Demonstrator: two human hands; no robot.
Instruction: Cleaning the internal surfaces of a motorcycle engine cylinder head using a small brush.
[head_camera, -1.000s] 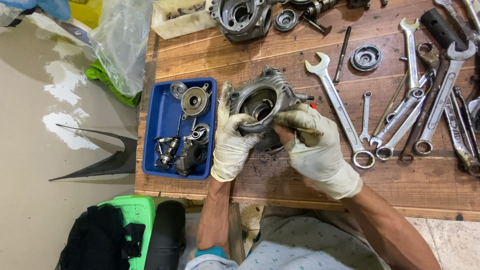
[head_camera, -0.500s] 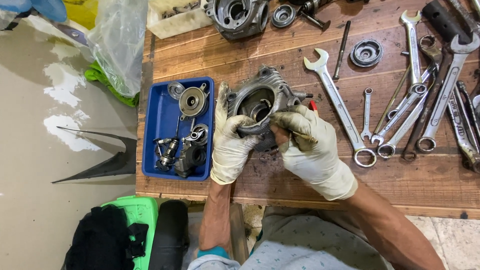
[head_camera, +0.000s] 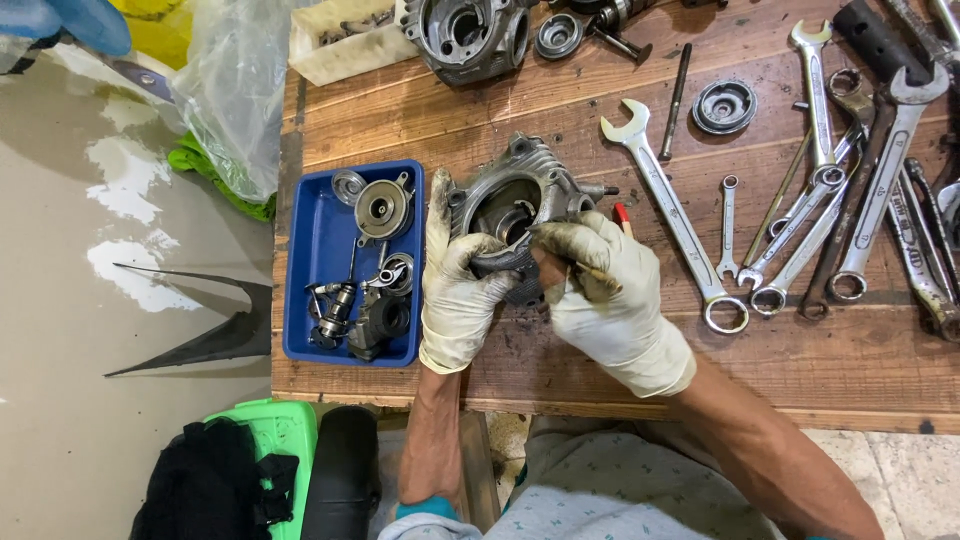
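Observation:
A grey metal engine housing (head_camera: 512, 196) with a round bore rests on the wooden workbench (head_camera: 600, 340). My left hand (head_camera: 458, 290), in a dirty white glove, grips its near left edge, thumb over the rim. My right hand (head_camera: 605, 295), also gloved, holds a thin tool with a red-tipped handle (head_camera: 622, 216) against the housing's near right side; the tool's working end is hidden by my fingers.
A blue tray (head_camera: 310, 260) of small engine parts sits left of the housing. Several wrenches (head_camera: 800, 200) lie at the right, one large spanner (head_camera: 670, 205) closest. A second housing (head_camera: 470, 35), a round bearing part (head_camera: 724, 106) and a plastic bag (head_camera: 235, 90) sit farther back.
Both hands have stayed on the housing with only small finger shifts. The view has drifted slightly, so the bench sits a little higher in frame.

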